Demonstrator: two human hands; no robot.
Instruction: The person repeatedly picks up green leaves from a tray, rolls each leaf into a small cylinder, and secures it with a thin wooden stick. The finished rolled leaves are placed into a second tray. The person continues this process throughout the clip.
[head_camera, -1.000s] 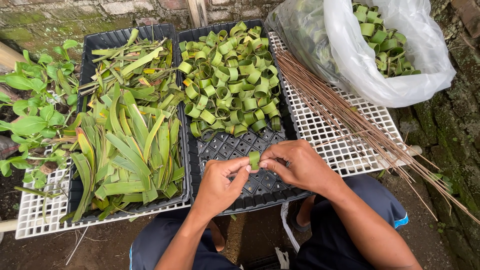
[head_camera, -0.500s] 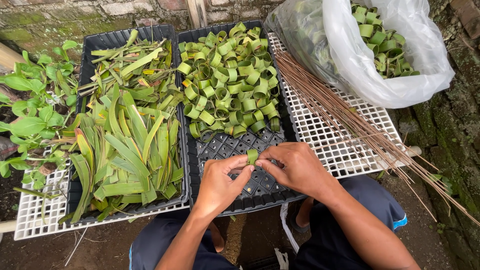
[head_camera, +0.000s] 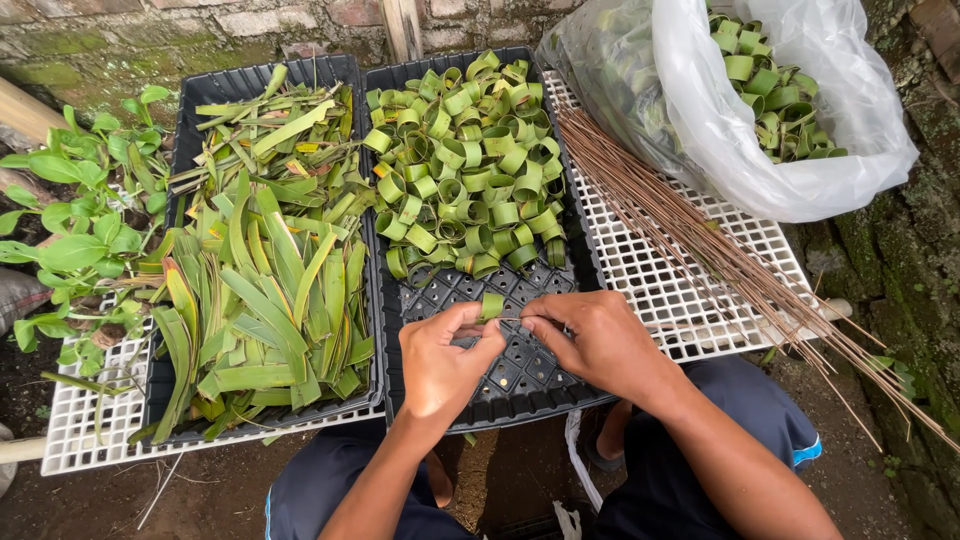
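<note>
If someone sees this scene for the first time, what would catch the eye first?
Probably the heap of green leaf rings filling the far part of the right black tray. Next, both hands meeting over that tray's bare near part, pinching one leaf ring. Long cut leaves fill the left tray.

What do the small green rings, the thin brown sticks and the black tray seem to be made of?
Green rings: strips of fresh leaf, matte, with lengthwise veins, curled into loops. Brown sticks: thin, stiff and dry, probably leaf midribs or plant stems. Black tray: moulded plastic by its look, with a slight sheen and a perforated grid floor.
</note>
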